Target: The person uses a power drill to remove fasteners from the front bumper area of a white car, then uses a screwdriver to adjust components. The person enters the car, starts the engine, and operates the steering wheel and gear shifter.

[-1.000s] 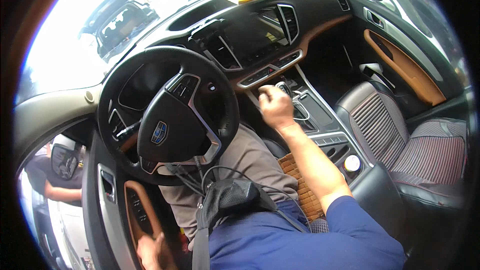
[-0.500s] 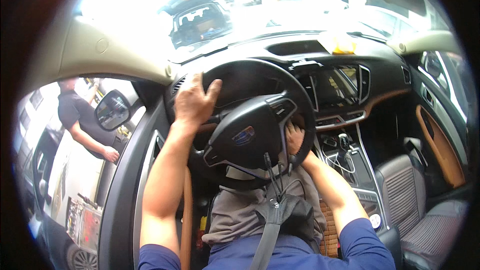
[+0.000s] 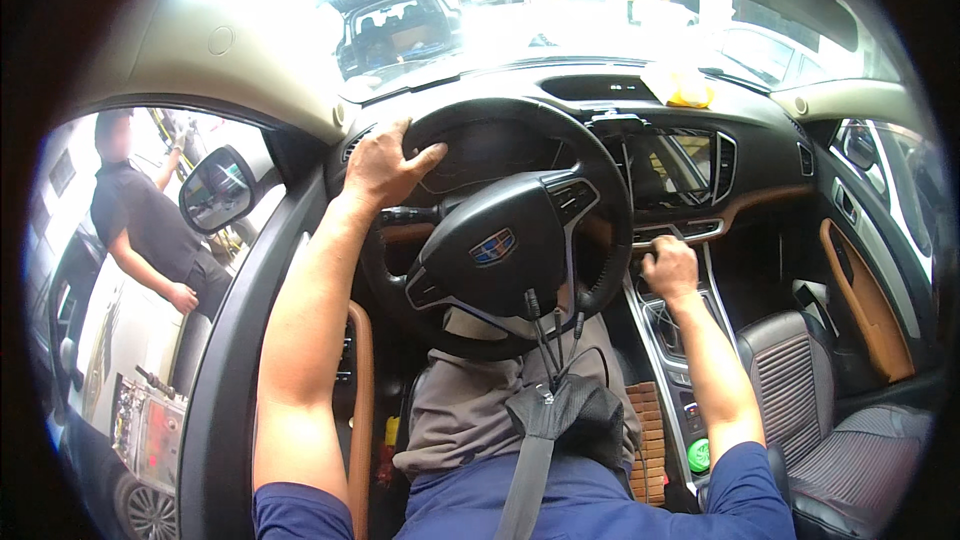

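My left hand [image 3: 385, 165] grips the upper left of the black steering wheel [image 3: 605, 180], its fingers over the rim and its thumb spread to the right. My right hand [image 3: 672, 268] is closed over the gear lever on the centre console [image 3: 722, 312], to the right of the wheel. Its fingers and palm hide the lever's knob. Above that hand, the dashboard touchscreen [image 3: 672, 168] shows bright patches. A grey strap [image 3: 535, 485] with a black pouch [image 3: 570, 418] and several thin black cables lies across my lap.
A person in dark clothes [image 3: 150, 210] stands outside the side window, beyond the wing mirror [image 3: 218, 190]. Ahead, past the windscreen, is a dark car with its tailgate raised [image 3: 395, 25]. The passenger seat [image 3: 790, 370] is at right. A green round object [image 3: 699, 455] sits by the console.
My right hand has moved from behind the steering wheel's right side across to the gear lever. My left hand stays on the rim. A small dashboard display has lit up.
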Tool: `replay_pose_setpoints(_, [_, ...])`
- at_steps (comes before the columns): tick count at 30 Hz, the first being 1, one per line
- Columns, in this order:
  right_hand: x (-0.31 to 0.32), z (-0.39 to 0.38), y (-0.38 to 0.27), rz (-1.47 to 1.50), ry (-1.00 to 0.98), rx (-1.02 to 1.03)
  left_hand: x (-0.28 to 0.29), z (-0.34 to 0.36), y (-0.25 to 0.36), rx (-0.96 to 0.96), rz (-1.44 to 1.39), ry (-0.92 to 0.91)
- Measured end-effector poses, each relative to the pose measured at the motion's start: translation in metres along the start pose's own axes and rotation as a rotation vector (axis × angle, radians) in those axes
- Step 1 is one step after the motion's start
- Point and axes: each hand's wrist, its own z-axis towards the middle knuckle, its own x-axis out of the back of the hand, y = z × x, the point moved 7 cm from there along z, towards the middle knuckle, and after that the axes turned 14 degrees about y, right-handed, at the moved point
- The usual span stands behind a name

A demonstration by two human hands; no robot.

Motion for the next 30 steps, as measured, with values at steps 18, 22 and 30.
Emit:
replay_pose_setpoints(18, [-0.002,-0.025,0.052,0.135,-0.290,-0.453,-0.002,-0.001,-0.002,-0.030,-0.041,0.082])
replay_pose_setpoints(22, [-0.002,-0.023,0.050,0.161,-0.334,-0.503,-0.003,0.000,-0.018,-0.121,0.030,0.193])
replay_pose_setpoints(30, [-0.014,-0.019,0.065,0.309,-0.440,-0.541,-0.002,0.000,-0.006,-0.052,-0.031,0.113])
